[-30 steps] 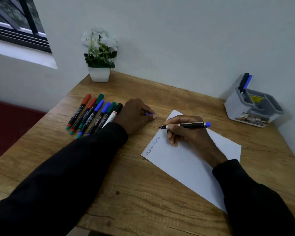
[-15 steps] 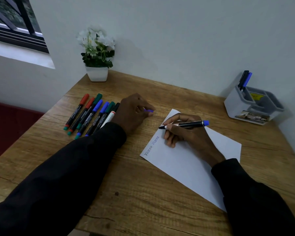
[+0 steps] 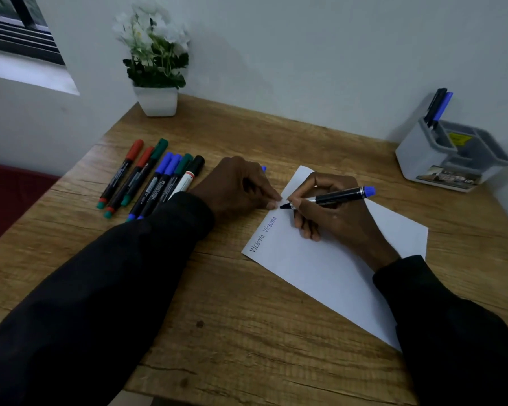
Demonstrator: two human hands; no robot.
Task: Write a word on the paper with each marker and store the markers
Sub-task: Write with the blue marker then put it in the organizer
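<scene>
The right hand pinches a blue marker, tip at the paper just past two written words. The left hand curls round what looks like its cap. Two markers stand in the holder and seven more lie in a row, so most of the job seems left.

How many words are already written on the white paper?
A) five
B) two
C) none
B: two handwritten words run along the left edge of the white sheet of paper, just below the tip of the black marker with a blue end that the right hand holds, while the left hand grips what looks like a small blue cap.
</scene>
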